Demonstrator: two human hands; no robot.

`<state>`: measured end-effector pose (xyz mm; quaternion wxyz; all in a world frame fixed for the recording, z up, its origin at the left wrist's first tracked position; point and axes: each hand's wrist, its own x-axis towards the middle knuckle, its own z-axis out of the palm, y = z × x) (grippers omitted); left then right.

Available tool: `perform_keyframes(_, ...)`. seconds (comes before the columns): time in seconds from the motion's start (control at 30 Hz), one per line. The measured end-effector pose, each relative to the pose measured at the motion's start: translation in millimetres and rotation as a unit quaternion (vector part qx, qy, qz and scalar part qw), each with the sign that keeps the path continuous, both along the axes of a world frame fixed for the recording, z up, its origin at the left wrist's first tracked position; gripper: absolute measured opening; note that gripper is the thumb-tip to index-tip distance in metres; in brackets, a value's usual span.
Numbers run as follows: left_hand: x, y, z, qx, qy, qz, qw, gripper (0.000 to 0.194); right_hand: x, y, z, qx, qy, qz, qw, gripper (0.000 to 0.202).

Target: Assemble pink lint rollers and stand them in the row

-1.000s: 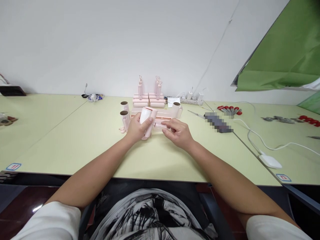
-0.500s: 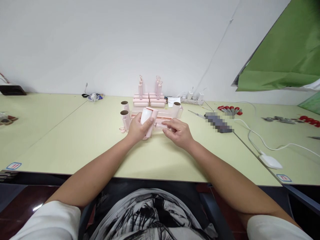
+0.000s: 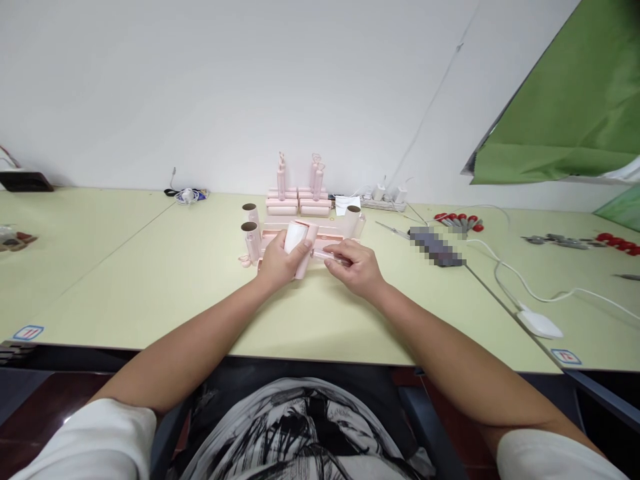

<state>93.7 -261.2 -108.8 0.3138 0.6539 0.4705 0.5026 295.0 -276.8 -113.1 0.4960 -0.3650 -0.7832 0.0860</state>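
Hands with pink lint roller, mid-table, head view.
Left hand (image 3: 277, 263) clamped on roller (image 3: 300, 245), long axis tilted up and away; right hand (image 3: 356, 268) pinches clear handle (image 3: 327, 254) lying sideways; joint between them hidden by fingers.

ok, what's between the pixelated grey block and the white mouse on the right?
Head view: bare green table crossed by the white cable, between grey block and mouse.

The left hand (image 3: 278, 261) grips a white roll (image 3: 295, 239) in a pink holder, tilted, over the pale green desk (image 3: 150, 267). The right hand (image 3: 356, 268) pinches a clear handle (image 3: 326, 252) running to the roll's side. Behind them stand cardboard-cored rolls (image 3: 250, 235) and stacked pink parts (image 3: 299, 200).
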Motion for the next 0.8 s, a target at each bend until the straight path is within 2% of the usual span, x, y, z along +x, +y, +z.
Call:
perform_keyframes(0.1, 1.6, -0.6, -0.7, -0.017, -0.034, -0.025, 0.999, 0.043, 0.6, 1.5, 2.5, -0.077, 0.102, 0.019, 0.992, 0.018)
perform_keyframes(0.2, 8.1, -5.6, -2.9, -0.043, -0.111, -0.092, 0.989, 0.047, 5.1, 3.6, 9.9, -0.164, 0.283, 0.028, 0.945, 0.020)
perform_keyframes(0.3, 15.8, -12.6, -3.3, -0.045, -0.173, -0.143, 0.973, 0.053, 11.6, 4.7, 20.3, -0.171, 0.396, 0.023, 0.902, 0.021)
perform_keyframes(0.43, 18.5, -13.5, 1.3, -0.062, -0.223, -0.155, 0.960, 0.058, 16.4, 5.9, 27.8, -0.177, 0.415, 0.041, 0.892, 0.027)
perform_keyframes(0.6, 12.9, -4.3, 4.3, -0.108, -0.216, -0.095, 0.966, 0.057, 14.9, 7.2, 26.1, -0.222, 0.387, 0.154, 0.882, 0.041)
perform_keyframes(0.7, 12.1, -4.4, 1.5, -0.115, -0.156, -0.078, 0.978, 0.058, 16.3, 7.7, 26.3, -0.217, 0.384, 0.146, 0.885, 0.037)
perform_keyframes(0.8, 12.8, -9.5, -0.7, -0.143, -0.090, -0.121, 0.978, 0.058, 22.6, 8.8, 29.5, -0.209, 0.394, 0.121, 0.887, 0.028)
